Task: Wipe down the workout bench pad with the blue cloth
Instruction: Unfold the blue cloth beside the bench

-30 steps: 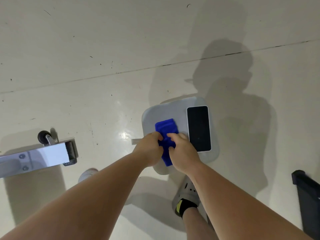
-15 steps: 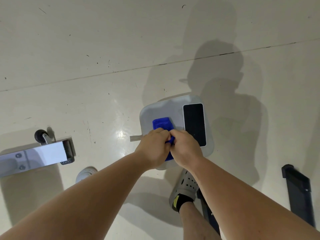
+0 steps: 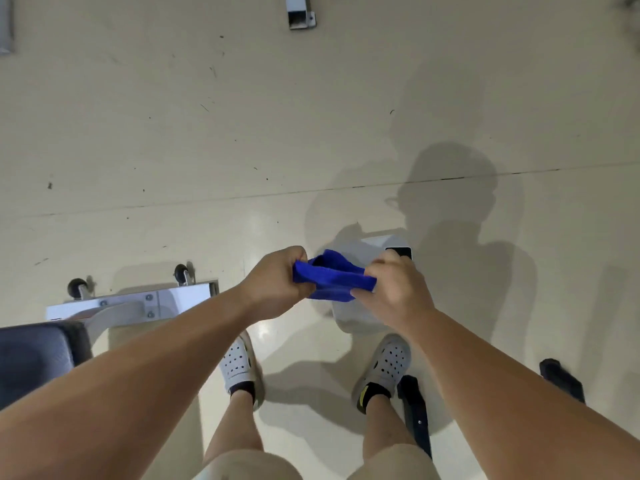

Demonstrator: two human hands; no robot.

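Pale floor (image 3: 173,133), scuffed and crossed by one dark seam, fills the field. At lower left, the dark workout bench pad (image 3: 33,355) enters the frame beside its white metal frame (image 3: 138,301) on two small castors; only one end of the pad shows. At centre right, a grey stool top (image 3: 356,315) stands on the floor, carrying a phone (image 3: 399,252) at its far edge. Both bare forearms reach forward above the person's perforated shoes. The left hand (image 3: 277,284) and right hand (image 3: 391,292) hold the blue cloth (image 3: 332,278) between them, lifted clear of the stool top and well apart from the pad; each hand's fingers are closed on one end of the cloth, which spans the gap in a loose, bunched band. The step in hand appears to be preparing the cloth: it is best shaken out and refolded into a flat pad filling one palm, so that a broad face, not a crumpled edge, meets the bench pad when the body turns left.
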